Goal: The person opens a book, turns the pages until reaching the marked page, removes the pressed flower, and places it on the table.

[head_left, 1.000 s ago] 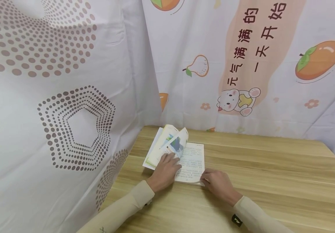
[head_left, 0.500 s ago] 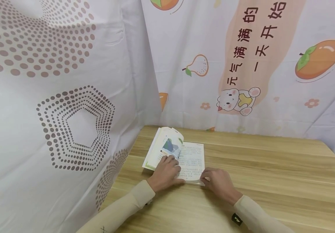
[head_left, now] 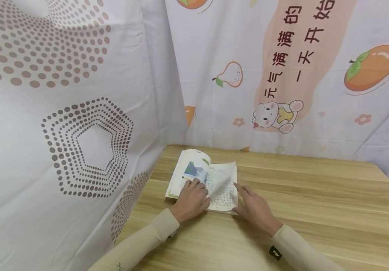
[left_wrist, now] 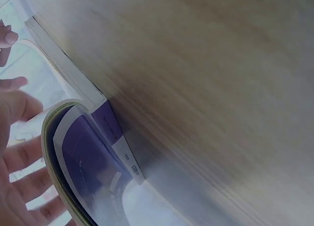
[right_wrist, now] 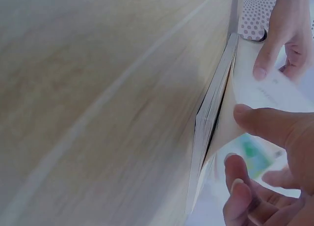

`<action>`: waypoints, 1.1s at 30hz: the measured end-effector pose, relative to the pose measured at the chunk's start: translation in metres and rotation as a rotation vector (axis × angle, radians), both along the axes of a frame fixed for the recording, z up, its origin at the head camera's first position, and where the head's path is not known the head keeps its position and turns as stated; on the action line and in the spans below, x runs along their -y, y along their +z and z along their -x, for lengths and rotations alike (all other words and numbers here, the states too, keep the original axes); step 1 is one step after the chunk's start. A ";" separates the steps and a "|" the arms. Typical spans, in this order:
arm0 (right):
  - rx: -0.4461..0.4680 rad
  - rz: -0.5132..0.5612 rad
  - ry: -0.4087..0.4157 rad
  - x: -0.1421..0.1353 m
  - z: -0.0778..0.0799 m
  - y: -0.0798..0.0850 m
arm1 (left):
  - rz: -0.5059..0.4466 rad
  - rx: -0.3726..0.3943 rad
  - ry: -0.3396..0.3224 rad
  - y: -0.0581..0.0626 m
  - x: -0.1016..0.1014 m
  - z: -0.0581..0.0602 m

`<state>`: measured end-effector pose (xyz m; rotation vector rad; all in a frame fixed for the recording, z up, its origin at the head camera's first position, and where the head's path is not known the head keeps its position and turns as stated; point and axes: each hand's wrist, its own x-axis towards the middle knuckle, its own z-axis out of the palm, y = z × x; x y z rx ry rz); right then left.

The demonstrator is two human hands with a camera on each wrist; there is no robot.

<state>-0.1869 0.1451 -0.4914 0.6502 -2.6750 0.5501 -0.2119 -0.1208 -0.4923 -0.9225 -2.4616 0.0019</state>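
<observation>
An open book (head_left: 226,197) with printed text and a blue-green picture on its left page lies on the table. One loose page (head_left: 226,173) stands lifted and curved over the right side. My left hand (head_left: 191,199) rests on the lower left page, fingers laid over it; in the left wrist view its fingers (left_wrist: 32,184) lie across the pages beside the purple-and-white cover (left_wrist: 95,162). At the book's right edge is my right hand (head_left: 255,210), thumb near the bottom corner. The right wrist view shows its thumb (right_wrist: 265,120) against the page edge, apart from the fingers.
The wooden table (head_left: 316,195) extends to the right of the book. A dotted white curtain (head_left: 96,146) hangs close on the left, and a fruit-printed curtain (head_left: 215,113) hangs behind the table's far edge.
The leaf raised on the left side has settled flat. Another page has lifted over the right side, and my right fingers have spread from their pinch at the corner. My left hand stays nearly in place.
</observation>
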 end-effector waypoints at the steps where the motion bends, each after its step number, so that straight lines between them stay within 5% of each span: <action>1: 0.002 -0.004 0.005 -0.001 0.000 -0.001 | 0.003 -0.013 0.009 0.001 0.000 0.000; 5: -0.014 -0.035 0.054 -0.002 0.000 -0.002 | 0.024 -0.115 0.051 0.001 0.000 0.001; 10: -0.043 -0.043 0.123 -0.003 -0.001 -0.004 | -0.092 -0.177 0.074 0.002 0.001 0.004; 16: -0.075 -0.016 0.143 -0.004 0.000 -0.005 | -0.145 -0.157 0.079 0.007 0.002 0.004; 33: -0.097 -0.055 0.165 0.001 -0.003 -0.005 | 0.079 -0.003 0.103 0.010 0.005 -0.002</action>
